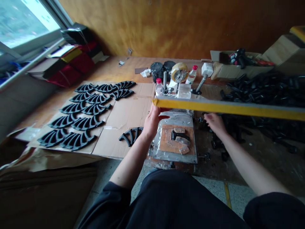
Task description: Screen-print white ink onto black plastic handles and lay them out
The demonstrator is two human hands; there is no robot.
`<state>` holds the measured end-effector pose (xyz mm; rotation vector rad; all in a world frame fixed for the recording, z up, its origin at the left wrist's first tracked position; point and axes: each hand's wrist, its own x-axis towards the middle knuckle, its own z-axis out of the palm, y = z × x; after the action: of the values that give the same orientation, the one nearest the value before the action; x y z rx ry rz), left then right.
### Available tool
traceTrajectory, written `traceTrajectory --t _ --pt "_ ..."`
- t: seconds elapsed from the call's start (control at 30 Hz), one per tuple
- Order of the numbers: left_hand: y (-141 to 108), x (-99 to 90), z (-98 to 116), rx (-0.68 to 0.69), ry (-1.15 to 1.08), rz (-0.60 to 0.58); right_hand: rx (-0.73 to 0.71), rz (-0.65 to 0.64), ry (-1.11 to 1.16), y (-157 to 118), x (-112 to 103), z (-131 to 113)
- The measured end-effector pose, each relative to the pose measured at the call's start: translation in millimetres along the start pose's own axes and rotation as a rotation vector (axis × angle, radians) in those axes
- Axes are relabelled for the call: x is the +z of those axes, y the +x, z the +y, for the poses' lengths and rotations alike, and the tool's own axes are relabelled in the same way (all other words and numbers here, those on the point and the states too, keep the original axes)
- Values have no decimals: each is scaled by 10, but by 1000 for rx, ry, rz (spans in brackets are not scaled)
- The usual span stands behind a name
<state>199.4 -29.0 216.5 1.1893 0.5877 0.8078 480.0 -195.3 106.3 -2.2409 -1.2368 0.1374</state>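
My left hand (152, 123) is raised at the left side of a small press-like fixture (175, 117), close to a red piece (164, 117). Its fingers are mostly hidden by the end of a yellow-edged bar (226, 106). My right hand (213, 122) is closed, fingers curled, beside the fixture's right edge; what it pinches, if anything, is too small to make out. Between my arms, a small black part (180, 136) lies on a brown block (164, 140) on the fixture's metal plate (175, 157). A ribbed black fan-shaped part (131, 136) lies left of the plate.
Several black fan-shaped parts (78, 123) lie in rows on cardboard (114, 119) at left. Bottles with red caps (192, 75), black tubs (156, 71) and a tape roll (179, 73) stand behind. A heap of black parts (259, 92) and an open carton (224, 71) are right.
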Motion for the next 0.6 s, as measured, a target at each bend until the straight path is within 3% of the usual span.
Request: traceTrajectory --t 0.1,0.17,0.27,0.33,0.4,0.47,0.5,0.6 --pt "-44 84 -134 -25 -22 87 -143 -191 -84 -436 478 -365" --pt "-248 108 -387 -198 -36 94 -184 -277 -211 -618 675 -652" --pt "-663 132 -839 -693 -63 -89 -69 -296 -289 -774 743 -1055" --pt "-877 130 -1049 -790 -156 -97 -115 -279 -233 -850 713 -1286" --pt "-972 57 -1133 -750 -231 1 -309 -292 -122 -882 663 -1412" --pt "-960 -160 -1121 -690 -191 101 -463 -312 -31 -822 582 -1337" --pt "-932 -336 -1100 -657 -124 157 -463 -294 -27 -752 524 -1209" --pt "-861 -1089 -1073 -514 159 410 -208 -154 -237 -449 311 -564"
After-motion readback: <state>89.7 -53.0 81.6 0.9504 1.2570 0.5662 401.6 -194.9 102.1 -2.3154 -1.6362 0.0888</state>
